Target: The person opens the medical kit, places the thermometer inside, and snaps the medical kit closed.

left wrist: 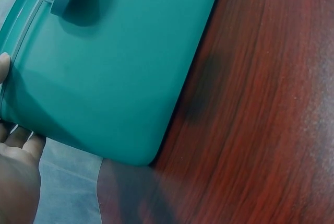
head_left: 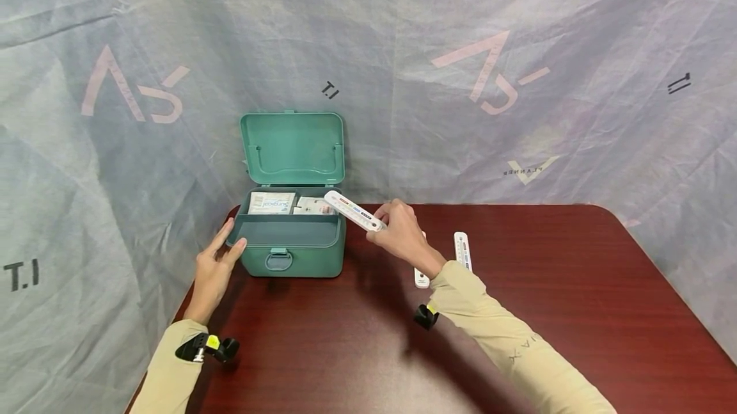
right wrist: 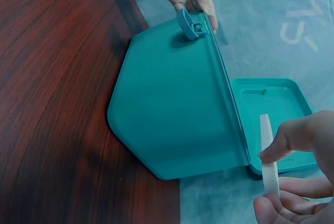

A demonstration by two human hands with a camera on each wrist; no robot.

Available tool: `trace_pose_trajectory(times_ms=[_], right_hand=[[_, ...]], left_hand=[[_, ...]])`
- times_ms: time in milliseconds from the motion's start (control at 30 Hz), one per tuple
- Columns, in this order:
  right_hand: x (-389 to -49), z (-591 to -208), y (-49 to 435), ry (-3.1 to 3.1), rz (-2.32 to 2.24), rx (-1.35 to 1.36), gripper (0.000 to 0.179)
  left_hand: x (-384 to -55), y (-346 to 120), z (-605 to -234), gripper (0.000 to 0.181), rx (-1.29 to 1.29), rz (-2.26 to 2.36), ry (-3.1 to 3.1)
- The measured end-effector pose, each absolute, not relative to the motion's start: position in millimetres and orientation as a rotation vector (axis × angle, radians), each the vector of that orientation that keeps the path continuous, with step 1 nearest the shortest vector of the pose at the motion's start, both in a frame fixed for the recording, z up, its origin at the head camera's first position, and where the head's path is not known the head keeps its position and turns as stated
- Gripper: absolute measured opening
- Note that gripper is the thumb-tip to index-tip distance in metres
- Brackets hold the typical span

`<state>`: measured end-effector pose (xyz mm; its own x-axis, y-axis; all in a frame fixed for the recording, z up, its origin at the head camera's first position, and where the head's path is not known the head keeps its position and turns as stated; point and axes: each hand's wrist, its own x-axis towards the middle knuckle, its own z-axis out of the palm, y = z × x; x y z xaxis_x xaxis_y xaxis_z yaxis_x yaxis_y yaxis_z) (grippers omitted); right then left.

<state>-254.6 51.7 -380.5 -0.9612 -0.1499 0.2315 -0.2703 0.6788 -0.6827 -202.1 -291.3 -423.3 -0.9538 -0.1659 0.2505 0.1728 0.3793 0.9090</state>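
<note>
A white strip thermometer (head_left: 355, 211) with printed markings is pinched at its right end by my right hand (head_left: 398, 230). Its far end reaches over the right side of an open green storage box (head_left: 305, 261). At the box's front left corner, my left hand (head_left: 214, 267) touches the rim and side with spread, fairly straight fingers. The right wrist view shows the thermometer (right wrist: 269, 156) edge-on between thumb and fingers. Inside the box's divided grey tray (head_left: 288, 232) lie a white packet marked Surgical (head_left: 270, 203) and another white packet (head_left: 313, 206).
Two more white thermometers lie on the dark red wooden table (head_left: 547, 311): one thermometer (head_left: 462, 251) right of my right wrist, another thermometer (head_left: 422, 278) partly hidden beneath it. The raised lid (head_left: 293, 148) stands before a grey cloth backdrop (head_left: 391, 81).
</note>
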Motion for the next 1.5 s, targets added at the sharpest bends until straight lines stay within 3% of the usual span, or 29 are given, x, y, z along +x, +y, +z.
trace_pose_trajectory(times_ms=[1500], right_hand=[[-275.2, -382.2, 35.2, -2.691, 1.171, 0.702, 0.023]], left_hand=[[-204.1, -292.4, -425.6, 0.058, -0.009, -1.604, -2.324]])
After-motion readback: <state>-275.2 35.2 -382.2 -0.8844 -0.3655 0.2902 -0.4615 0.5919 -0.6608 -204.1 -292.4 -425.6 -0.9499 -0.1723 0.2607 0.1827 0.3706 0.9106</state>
